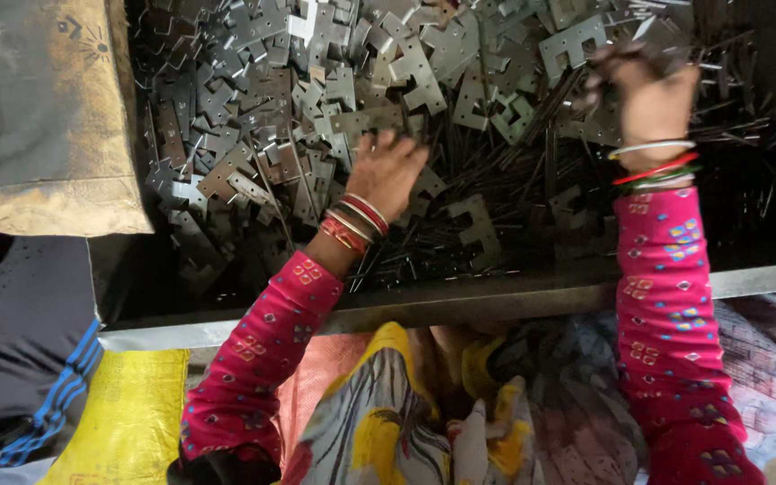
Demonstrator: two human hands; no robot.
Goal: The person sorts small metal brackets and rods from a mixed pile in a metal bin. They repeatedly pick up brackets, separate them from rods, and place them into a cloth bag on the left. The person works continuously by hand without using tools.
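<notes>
A big heap of flat grey stamped metal plates with notched edges fills a dark tray, mixed with thin dark metal rods. My left hand lies palm down in the middle of the heap, fingers spread and dug among the plates. My right hand reaches further back at the right, fingers curled over plates and rods; whether it grips one I cannot tell. Both arms wear pink patterned sleeves and several bangles at the wrist.
The tray's metal front rim runs across the view. A worn brownish sack lies at the left with a grey plate on it. A dark garment with blue stripes and a yellow bag sit at the lower left.
</notes>
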